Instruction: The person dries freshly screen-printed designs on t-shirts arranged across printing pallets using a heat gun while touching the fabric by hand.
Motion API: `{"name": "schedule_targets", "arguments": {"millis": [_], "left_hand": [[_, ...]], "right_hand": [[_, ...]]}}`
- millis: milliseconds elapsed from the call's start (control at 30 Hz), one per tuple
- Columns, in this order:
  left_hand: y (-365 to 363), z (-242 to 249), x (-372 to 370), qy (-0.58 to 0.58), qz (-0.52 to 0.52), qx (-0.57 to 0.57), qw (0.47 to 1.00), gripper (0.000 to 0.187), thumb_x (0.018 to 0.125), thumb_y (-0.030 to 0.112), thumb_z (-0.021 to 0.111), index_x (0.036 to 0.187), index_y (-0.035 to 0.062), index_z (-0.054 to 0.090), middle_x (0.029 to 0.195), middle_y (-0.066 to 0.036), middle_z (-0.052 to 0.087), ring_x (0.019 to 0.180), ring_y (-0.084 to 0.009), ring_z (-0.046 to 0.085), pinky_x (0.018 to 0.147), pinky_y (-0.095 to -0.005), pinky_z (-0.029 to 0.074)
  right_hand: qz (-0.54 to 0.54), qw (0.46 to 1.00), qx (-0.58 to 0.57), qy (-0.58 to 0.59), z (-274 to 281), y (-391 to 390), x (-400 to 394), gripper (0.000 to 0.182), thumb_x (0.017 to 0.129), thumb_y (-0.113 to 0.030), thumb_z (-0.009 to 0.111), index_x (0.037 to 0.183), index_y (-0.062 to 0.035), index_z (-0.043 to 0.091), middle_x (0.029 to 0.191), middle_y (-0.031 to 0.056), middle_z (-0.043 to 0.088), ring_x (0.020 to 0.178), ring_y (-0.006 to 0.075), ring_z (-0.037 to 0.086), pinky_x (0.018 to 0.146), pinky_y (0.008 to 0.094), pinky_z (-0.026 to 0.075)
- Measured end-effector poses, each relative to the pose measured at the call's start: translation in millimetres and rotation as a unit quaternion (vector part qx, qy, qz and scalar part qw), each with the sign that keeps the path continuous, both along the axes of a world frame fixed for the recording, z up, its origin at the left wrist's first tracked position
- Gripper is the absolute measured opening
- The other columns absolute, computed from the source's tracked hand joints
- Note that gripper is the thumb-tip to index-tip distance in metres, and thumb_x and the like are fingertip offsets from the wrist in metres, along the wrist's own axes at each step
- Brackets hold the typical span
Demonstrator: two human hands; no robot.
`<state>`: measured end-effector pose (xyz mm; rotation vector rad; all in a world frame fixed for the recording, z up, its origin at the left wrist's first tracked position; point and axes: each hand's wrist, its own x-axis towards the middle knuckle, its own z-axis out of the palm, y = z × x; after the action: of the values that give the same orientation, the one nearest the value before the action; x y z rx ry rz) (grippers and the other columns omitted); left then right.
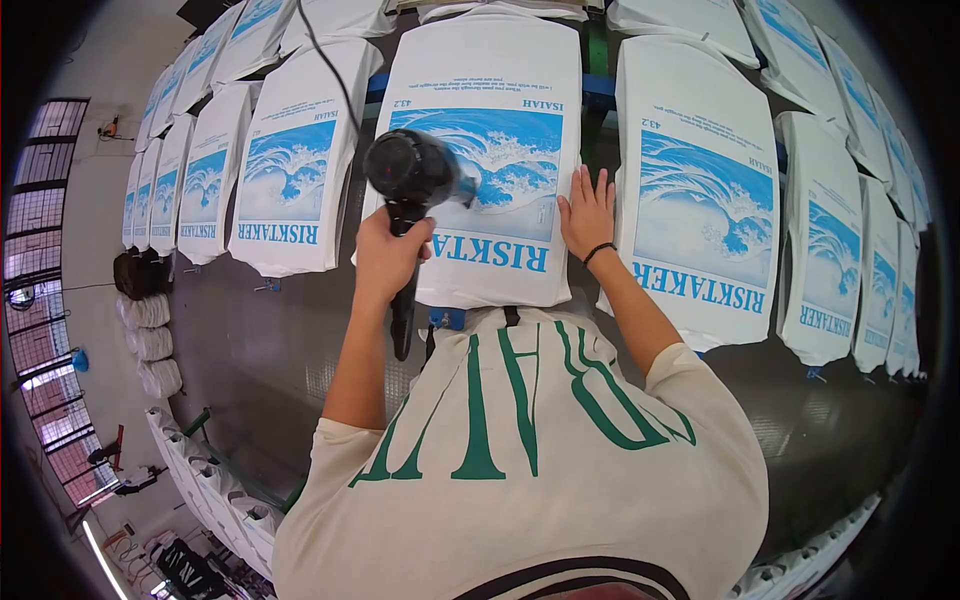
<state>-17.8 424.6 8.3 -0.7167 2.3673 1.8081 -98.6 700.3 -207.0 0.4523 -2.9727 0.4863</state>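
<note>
My left hand (388, 250) is closed around the handle of a black hair dryer (405, 165). The dryer sits over the left part of a white T-shirt (480, 75) laid on a board in front of me, its nozzle pointing right across the print and blurred. A blue wave picture (520, 150) and upside-down RISKTAKER lettering mark that shirt. With fingers stretched out, my right hand (588, 212) lies flat on the shirt's right edge, and a dark band circles the wrist. The dryer hides part of the print.
More printed white T-shirts on boards flank this one, the nearest right (700, 190) and left (290, 170). A black cord (328, 60) hangs from above near the dryer. White bundles (150, 345) are stacked at the left, and another row of white shirts (215, 490) stands behind me.
</note>
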Motion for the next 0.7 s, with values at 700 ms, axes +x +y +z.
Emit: {"name": "schedule_targets", "arguments": {"millis": [700], "left_hand": [[-62.1, -1.0, 27.3, -0.010, -0.017, 0.097, 0.995, 0.016, 0.082, 0.008, 0.071, 0.086, -0.0043, 0.062, 0.070, -0.008, 0.064, 0.054, -0.0131, 0.060, 0.051, -0.0273, 0.047]], "right_hand": [[0.085, 0.995, 0.046, -0.036, 29.6, -58.0, 93.9, 0.060, 0.100, -0.041, 0.046, 0.151, -0.0097, 0.038, 0.161, 0.0025, 0.028, 0.149, 0.0445, 0.008, 0.116, 0.0660, 0.005]]}}
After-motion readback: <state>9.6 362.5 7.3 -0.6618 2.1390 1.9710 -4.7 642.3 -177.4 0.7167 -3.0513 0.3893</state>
